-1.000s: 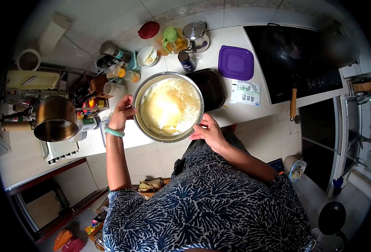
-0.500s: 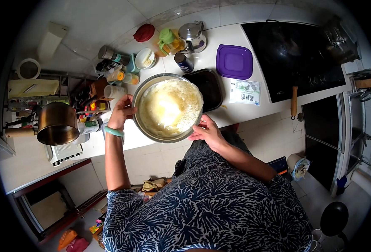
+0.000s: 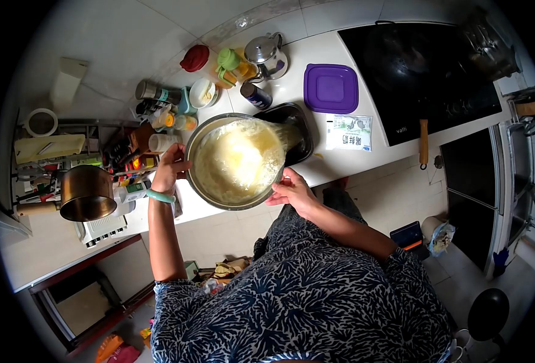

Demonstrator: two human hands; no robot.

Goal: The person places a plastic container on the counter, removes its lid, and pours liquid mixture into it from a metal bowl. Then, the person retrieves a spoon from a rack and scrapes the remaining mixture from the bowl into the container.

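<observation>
Both hands hold a round metal bowl (image 3: 236, 162) with pale yellow, frothy liquid in it. My left hand (image 3: 170, 169), with a green bangle at the wrist, grips the bowl's left rim. At the lower right rim is my right hand (image 3: 293, 192), its fingers closed on the edge. The bowl tilts to the right, and liquid runs over its rim into a dark rectangular container (image 3: 305, 136) on the counter. The bowl covers part of that container.
Behind the bowl stand a dark can (image 3: 256, 95), a white bowl (image 3: 203, 93), a metal teapot (image 3: 266, 58) and lidded jugs. To the right lie a purple lid (image 3: 331, 88), a white packet (image 3: 348, 132) and a black cooktop (image 3: 413, 85). A brass-coloured pot (image 3: 88, 192) is at the left.
The bowl has tipped to the right, and liquid now flows from it into the dark container. Both hands have kept their hold. The whole view has shifted slightly.
</observation>
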